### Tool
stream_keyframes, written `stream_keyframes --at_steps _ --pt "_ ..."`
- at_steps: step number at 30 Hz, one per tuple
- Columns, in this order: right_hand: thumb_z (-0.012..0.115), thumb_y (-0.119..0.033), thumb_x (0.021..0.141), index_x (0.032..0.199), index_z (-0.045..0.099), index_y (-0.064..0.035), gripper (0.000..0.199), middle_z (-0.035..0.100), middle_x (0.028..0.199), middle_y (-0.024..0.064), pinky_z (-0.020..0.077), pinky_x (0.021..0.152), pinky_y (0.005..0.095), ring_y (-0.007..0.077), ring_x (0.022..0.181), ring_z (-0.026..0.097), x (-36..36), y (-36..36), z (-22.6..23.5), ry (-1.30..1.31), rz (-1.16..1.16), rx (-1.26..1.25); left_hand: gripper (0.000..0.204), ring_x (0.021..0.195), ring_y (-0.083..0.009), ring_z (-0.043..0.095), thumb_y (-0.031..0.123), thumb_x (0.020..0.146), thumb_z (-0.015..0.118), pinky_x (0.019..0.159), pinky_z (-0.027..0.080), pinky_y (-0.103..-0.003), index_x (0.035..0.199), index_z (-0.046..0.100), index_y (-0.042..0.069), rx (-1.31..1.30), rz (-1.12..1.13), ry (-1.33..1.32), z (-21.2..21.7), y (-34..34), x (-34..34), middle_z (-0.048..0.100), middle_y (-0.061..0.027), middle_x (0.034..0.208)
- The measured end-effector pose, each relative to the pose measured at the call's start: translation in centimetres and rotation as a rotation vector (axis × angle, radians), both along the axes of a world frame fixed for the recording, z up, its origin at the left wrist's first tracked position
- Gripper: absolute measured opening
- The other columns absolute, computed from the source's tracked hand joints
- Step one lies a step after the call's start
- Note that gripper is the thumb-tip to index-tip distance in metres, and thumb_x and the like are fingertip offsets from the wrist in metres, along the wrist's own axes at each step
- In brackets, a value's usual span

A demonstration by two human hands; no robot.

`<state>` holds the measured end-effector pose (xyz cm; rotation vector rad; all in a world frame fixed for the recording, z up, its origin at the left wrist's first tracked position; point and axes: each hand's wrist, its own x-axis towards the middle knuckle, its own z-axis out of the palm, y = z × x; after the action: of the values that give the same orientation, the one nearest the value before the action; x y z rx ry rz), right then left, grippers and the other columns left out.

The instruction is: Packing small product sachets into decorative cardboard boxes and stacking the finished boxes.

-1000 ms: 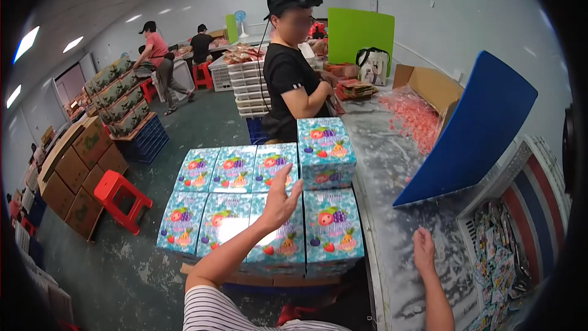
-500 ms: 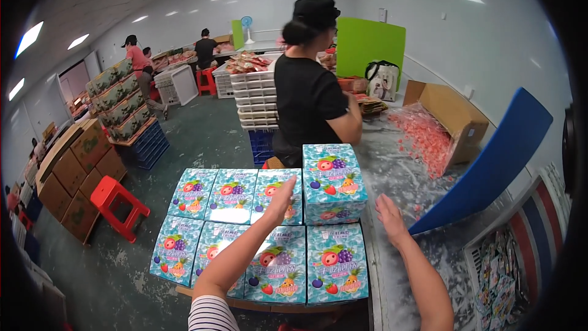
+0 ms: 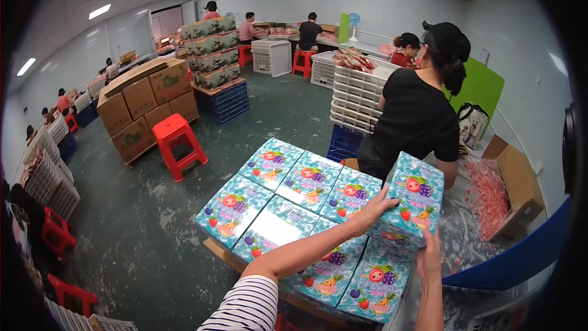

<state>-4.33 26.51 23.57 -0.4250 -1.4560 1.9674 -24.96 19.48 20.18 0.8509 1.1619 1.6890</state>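
Both my hands are on a teal box with a fruit print (image 3: 418, 187) that sits higher than the boxes around it, at the right end of the group. The fingers of my left hand (image 3: 375, 209) press against its left side. My right hand (image 3: 430, 256) grips its near right side, fingers partly hidden. Several matching teal boxes (image 3: 231, 207) lie side by side in two rows on a cardboard-edged support (image 3: 220, 256). My left forearm crosses over the near row and covers part of it.
A co-worker in black (image 3: 413, 113) sits close behind the raised box. To the right are an open carton (image 3: 520, 178) beside loose pink packets (image 3: 488, 202), and a curved blue board (image 3: 508, 265). A red stool (image 3: 176, 147) and brown cartons (image 3: 142, 101) stand left.
My hands have closed in from apart onto the raised box, one on each side. The view has swung left, so the boxes appear turned.
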Motion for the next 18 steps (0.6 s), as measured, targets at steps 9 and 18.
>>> stream_keyframes --at_steps 9,18 --pt "0.05 -0.022 0.096 0.129 0.047 -0.001 0.04 0.054 0.125 0.0128 0.0379 0.1 0.0369 0.0205 0.113 0.052 15.7 -13.1 0.5 -0.112 -0.353 0.17 0.096 0.145 -0.0282 -0.009 0.04 0.089 0.057 0.116 0.0 -0.036 0.148 -0.005 -0.002 0.122 -0.176 0.441 3.5 -12.3 14.0 -0.011 -0.0211 0.155" --pt "0.052 -0.008 0.09 0.123 0.052 0.0044 0.035 0.055 0.122 0.0197 0.0339 0.104 0.0408 0.0348 0.116 0.05 32.8 -29.1 -1.9 -0.42 -0.958 -0.283 0.106 0.143 -0.0386 0.003 0.058 0.081 0.061 0.115 0.009 -0.045 0.148 0.005 -0.003 0.181 -0.612 0.278 -3.9 -16.8 32.9 0.005 -0.0304 0.152"
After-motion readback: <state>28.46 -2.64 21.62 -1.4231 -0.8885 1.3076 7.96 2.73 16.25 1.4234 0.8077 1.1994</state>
